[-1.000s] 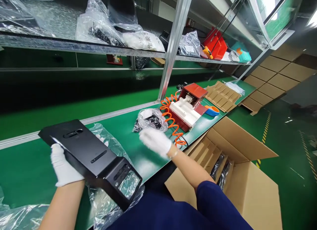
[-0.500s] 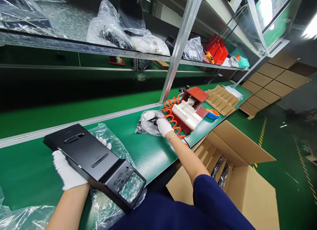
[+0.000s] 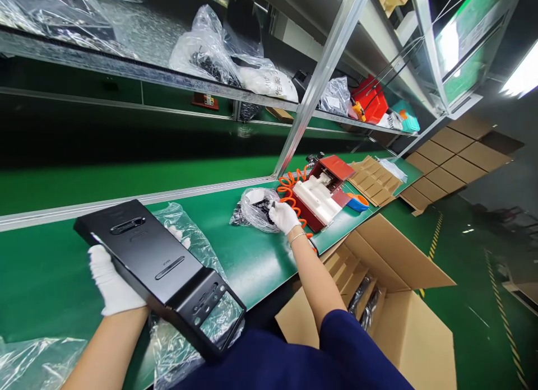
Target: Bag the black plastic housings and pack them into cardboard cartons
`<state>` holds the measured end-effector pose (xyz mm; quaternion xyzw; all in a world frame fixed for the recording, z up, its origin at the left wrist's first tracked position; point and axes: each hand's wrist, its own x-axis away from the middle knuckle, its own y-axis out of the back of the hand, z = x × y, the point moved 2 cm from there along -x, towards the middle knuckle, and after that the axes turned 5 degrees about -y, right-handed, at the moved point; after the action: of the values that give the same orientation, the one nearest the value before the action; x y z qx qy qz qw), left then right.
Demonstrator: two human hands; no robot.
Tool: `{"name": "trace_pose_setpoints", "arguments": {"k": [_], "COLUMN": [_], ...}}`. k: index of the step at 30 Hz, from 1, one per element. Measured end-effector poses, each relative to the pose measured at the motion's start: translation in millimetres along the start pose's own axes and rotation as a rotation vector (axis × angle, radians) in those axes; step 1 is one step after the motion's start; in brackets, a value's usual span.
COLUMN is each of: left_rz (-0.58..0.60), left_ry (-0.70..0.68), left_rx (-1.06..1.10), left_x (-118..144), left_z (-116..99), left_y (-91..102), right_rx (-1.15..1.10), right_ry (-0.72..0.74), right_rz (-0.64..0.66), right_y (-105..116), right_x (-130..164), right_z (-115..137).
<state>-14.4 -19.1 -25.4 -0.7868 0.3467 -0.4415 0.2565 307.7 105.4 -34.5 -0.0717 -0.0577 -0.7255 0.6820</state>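
The green counter [image 3: 50,278] runs from the lower left toward the upper right, bounded on its far side by an aluminium rail and on its near side by the edge next to the person's body; much of its surface between the two hands lies bare. At the left, a crumpled clear wrapper [image 3: 33,362] lies at the near edge. The left hand [image 3: 111,281], in a white glove, grips the long side of a flat black panel [image 3: 157,269] from beneath, holding it tilted over the counter, its windowed end hanging past the near edge. Small lettering on the panel's face is too small to read. Another clear plastic bag [image 3: 185,238] lies under the panel. Further right, the right hand [image 3: 283,216], also gloved, is closed on a small black part at the mouth of a clear bag of parts [image 3: 252,210], which rests on the counter just beside an orange coiled hose [image 3: 290,188] and a red and white fixture [image 3: 319,191]. Below the counter's near edge on the right, an open cardboard box [image 3: 403,300] with dividers stands on the floor. On the shelf above, a white bag [image 3: 269,82] bears printed characters that cannot be made out.
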Motion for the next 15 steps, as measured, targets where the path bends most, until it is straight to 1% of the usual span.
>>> {"name": "trace_pose_setpoints", "arguments": {"k": [3,8,12,15], "left_rz": [0.04,0.152,0.218,0.233], "left_ry": [-0.003,-0.004,-0.021,0.021], "left_rx": [0.0,0.036,0.035,0.007], "left_x": [-2,-8,-10,-10], "left_z": [0,6,8,9], "left_y": [1.8,11.7,15.5,18.0], "right_rx": [0.105,0.44,0.669,0.785], "right_ry": [0.003,0.004,0.063,0.122], "right_rz": [-0.029,-0.068,-0.073,-0.055], "right_y": [0,2,2,0], "right_x": [3,-2,-9,-9], "right_z": [0,5,17,24]}}
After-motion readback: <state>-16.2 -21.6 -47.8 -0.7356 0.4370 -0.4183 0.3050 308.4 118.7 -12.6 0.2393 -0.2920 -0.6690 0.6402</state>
